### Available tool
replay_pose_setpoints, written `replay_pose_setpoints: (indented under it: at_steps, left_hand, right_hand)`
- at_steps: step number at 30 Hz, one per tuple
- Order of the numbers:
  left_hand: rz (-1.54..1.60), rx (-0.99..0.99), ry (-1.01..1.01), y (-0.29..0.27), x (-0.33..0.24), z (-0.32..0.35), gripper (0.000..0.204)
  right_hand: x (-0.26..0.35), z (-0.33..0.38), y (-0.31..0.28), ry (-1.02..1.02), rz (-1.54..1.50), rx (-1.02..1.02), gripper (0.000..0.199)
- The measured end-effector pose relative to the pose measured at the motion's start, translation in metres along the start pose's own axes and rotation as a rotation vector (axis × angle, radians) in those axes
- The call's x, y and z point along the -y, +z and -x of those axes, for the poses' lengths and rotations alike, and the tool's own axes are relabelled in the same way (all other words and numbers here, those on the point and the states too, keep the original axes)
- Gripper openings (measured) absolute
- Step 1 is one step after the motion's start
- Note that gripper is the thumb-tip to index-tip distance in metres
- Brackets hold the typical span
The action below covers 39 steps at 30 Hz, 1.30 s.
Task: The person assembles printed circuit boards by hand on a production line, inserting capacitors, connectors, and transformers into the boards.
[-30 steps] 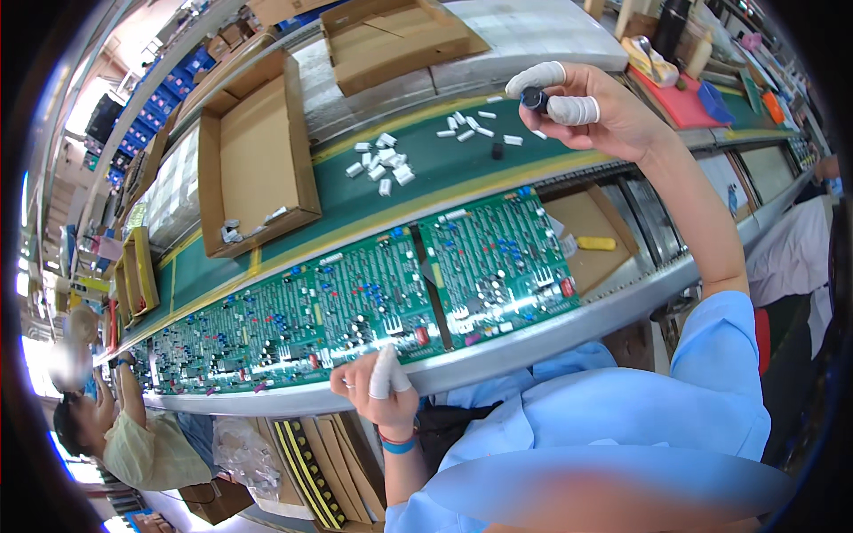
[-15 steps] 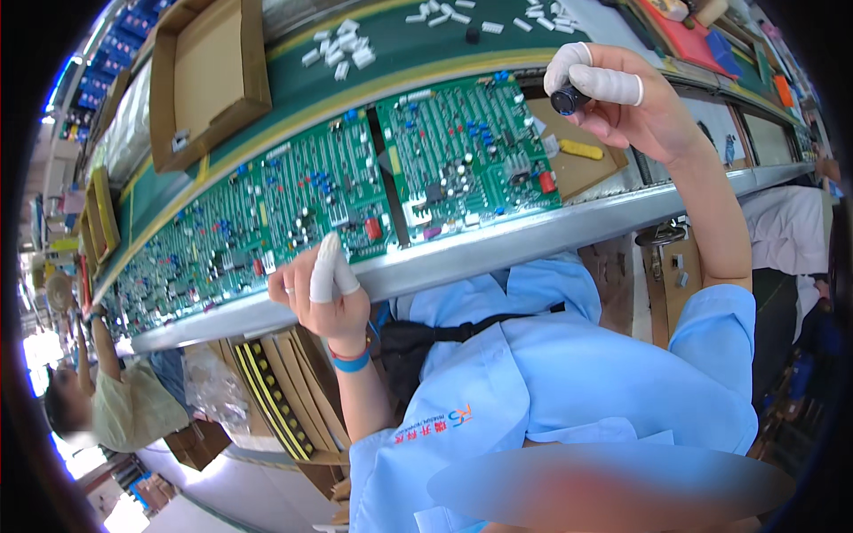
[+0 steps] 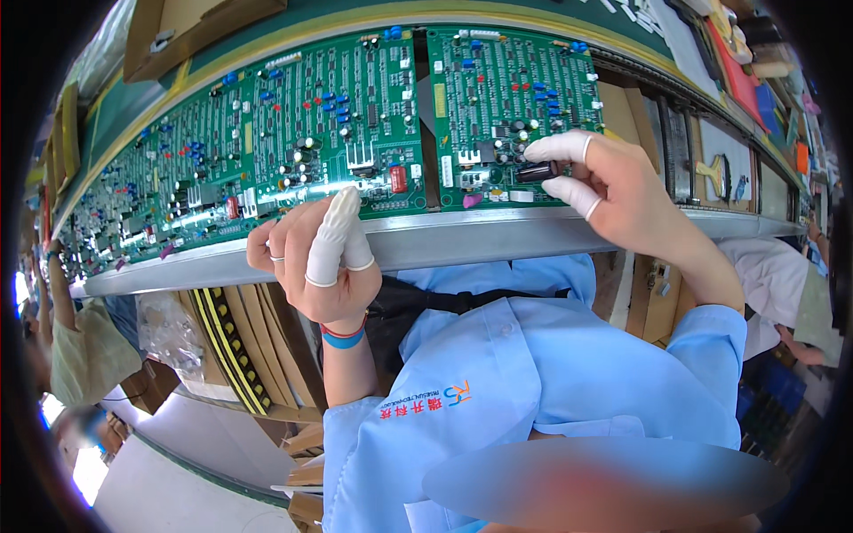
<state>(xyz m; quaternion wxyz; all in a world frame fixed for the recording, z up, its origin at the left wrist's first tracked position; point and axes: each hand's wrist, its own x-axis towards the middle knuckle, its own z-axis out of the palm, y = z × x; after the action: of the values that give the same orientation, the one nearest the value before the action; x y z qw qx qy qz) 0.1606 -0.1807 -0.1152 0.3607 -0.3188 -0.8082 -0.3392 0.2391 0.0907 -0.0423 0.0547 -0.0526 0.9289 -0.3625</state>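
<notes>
Our right hand (image 3: 622, 191) pinched a small black cylindrical capacitor (image 3: 538, 171) between cotted fingertips, just above the green circuit board (image 3: 506, 107). Light, rigid, probably slippery; we judged its body the safest hold. Our left hand (image 3: 320, 262) rested loosely curled and empty below the board.

1. Right hand (image 3: 613, 191) pinches a small black cylindrical component (image 3: 538, 171) between cot-covered thumb and forefinger, held against the right green circuit board (image 3: 506, 98).
2. Left hand (image 3: 322, 262) loosely curled, white finger cots (image 3: 330, 242) on, touching the grey metal rail (image 3: 462, 238) just below the left circuit board (image 3: 293, 124).
3. Cardboard box (image 3: 191, 27) lies beyond the boards.
4. Another person's arm (image 3: 58, 284) at far left.
</notes>
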Motion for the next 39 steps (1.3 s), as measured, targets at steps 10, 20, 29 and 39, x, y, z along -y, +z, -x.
replay_pose_setpoints:
  at_steps: [10, 20, 29, 39]
  left_hand:
    - [0.073, 0.014, -0.085, -0.003, 0.004, 0.007, 0.03]
    - [0.087, 0.018, -0.002, -0.004, 0.006, 0.004, 0.033]
    - [0.098, -0.009, -0.014, -0.004, 0.009, 0.005, 0.032]
    - [0.213, -0.121, -0.084, -0.005, 0.008, 0.023, 0.035]
  right_hand:
    - [0.001, -0.025, 0.019, -0.231, 0.362, -0.001, 0.035]
    - [0.015, -0.029, 0.018, -0.279, 0.501, 0.059, 0.025]
    - [0.024, -0.033, 0.021, -0.215, 0.552, 0.104, 0.023]
    - [0.029, -0.039, -0.002, 0.196, 0.269, 0.115, 0.037]
